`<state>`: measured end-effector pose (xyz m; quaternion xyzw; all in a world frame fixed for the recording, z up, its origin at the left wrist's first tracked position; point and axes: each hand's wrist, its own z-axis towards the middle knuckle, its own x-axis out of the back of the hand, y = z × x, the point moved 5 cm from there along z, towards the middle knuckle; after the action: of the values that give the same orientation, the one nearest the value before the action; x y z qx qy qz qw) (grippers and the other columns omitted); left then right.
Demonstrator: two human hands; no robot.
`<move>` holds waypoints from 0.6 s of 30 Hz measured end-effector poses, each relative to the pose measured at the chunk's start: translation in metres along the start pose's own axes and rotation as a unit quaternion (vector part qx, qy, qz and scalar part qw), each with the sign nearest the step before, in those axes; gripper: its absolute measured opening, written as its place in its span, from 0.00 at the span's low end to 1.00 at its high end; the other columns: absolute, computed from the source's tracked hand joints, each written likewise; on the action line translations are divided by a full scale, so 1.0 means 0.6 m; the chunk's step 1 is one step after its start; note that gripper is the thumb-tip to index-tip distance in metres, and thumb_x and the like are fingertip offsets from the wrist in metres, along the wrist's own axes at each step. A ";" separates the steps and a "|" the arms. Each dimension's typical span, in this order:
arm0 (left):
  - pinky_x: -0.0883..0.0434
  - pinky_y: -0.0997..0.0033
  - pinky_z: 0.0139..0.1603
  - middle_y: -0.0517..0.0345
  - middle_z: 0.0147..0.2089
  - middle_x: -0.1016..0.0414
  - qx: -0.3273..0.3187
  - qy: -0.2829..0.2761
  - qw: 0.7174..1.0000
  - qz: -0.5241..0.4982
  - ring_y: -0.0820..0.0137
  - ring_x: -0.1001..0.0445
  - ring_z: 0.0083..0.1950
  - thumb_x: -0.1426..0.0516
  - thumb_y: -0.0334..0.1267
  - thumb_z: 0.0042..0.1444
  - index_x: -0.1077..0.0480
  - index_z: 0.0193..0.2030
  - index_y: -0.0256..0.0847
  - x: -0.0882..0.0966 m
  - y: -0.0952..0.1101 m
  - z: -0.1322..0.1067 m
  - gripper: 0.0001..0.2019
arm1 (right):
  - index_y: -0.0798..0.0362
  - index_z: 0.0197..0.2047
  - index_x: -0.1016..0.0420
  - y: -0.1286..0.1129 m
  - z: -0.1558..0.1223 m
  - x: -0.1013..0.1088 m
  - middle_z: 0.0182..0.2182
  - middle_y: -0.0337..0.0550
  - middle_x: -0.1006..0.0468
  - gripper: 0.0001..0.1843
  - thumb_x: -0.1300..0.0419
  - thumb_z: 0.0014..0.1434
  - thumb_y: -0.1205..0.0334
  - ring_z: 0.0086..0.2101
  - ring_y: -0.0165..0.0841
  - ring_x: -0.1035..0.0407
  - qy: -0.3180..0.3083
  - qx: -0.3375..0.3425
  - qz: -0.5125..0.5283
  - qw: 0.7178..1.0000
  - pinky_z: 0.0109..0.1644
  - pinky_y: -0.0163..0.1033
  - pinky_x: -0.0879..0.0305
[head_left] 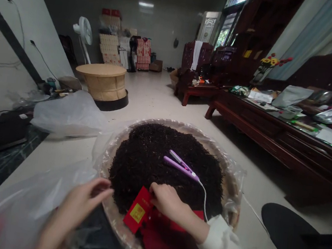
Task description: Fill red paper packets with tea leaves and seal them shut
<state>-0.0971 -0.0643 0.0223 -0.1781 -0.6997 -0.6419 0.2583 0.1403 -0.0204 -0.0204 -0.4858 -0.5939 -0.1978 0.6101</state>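
My right hand (168, 201) pinches a small red packet (138, 210) with a gold square on it, over the near edge of a round tray (108, 166) lined with clear plastic. More red packets (158, 234) lie below that hand, partly hidden by it. Left of the tray, my left hand (90, 196) is slightly blurred, its thumb and fingers apart around nothing. Dark, dry, leaf-like shreds (150, 155) are heaped in the tray. On the heap rests a purple hair straightener (182, 167), jaws apart, a small red light showing and its white cord running right.
Clear plastic bags (70, 112) lie on the floor at left, and another (33, 197) sits near my left arm. A round wooden table (101, 70) stands behind. At right are a cluttered dark wood table (262, 128) and a black round base (288, 232).
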 end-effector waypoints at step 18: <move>0.28 0.69 0.33 0.54 0.29 0.20 0.005 -0.080 0.961 -0.264 0.63 0.22 0.32 0.38 0.40 0.42 0.25 0.33 0.37 -0.224 0.074 0.074 0.11 | 0.52 0.51 0.31 0.044 -0.020 0.072 0.43 0.52 0.29 0.16 0.48 0.61 0.69 0.44 0.40 0.34 0.360 0.157 0.118 0.912 0.47 0.48 0.33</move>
<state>0.0309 -0.0044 -0.0232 -0.0362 -0.7431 -0.6678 0.0237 0.1773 -0.0039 0.0119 -0.3459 -0.2963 -0.1899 0.8698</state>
